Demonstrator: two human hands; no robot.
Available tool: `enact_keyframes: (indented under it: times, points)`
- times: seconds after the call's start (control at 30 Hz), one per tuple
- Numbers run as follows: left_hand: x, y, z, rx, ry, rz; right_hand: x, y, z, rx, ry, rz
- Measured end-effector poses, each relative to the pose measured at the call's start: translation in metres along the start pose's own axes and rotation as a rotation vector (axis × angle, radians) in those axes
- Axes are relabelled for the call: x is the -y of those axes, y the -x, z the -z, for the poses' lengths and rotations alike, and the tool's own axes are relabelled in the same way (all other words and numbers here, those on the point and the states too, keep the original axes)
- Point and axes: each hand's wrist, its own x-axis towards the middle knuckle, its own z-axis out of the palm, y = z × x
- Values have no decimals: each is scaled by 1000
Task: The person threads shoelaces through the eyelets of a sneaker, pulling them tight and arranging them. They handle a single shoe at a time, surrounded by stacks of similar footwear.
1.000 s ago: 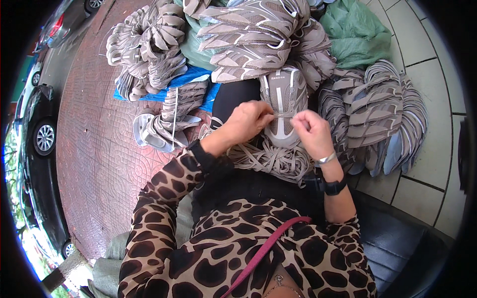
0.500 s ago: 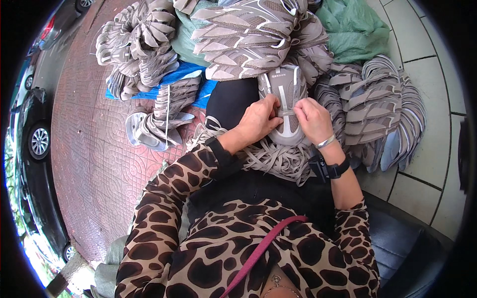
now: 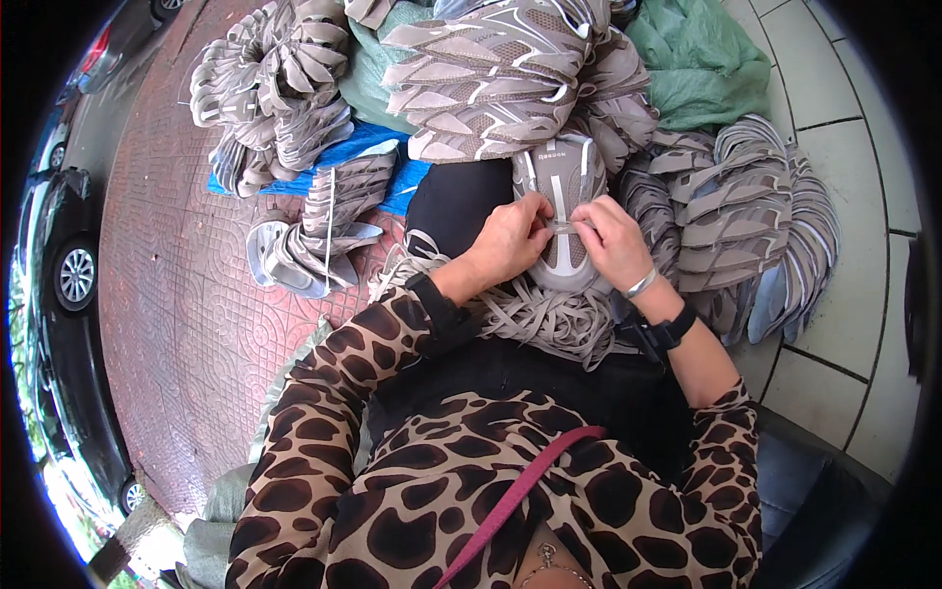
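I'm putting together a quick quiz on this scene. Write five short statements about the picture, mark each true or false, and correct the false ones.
1. The left hand and right hand are both at the grey shoe upper. True.
2. The silver bracelet is on the left wrist. False: the silver bracelet is on the right one.
3. A pile of pale laces shows just below the shoe upper in the picture. True.
4. The sack at the upper right is red. False: it is a green sack.
5. Blue sheeting shows beside a tied grey bundle on the left. True.
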Motion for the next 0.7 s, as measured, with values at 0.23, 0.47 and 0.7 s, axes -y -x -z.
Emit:
enact_keyframes:
  times: [0.23, 0.47, 0.7]
  points:
    - [-3, -11, 4, 82, -143, 63, 12, -1, -19, -61, 126, -76]
    - [0, -8, 47, 211, -460, -225, -14, 18, 30, 82, 135, -183]
    - [-33, 18, 93, -39, 474, 208, -19, 75, 86, -229, 10, -841]
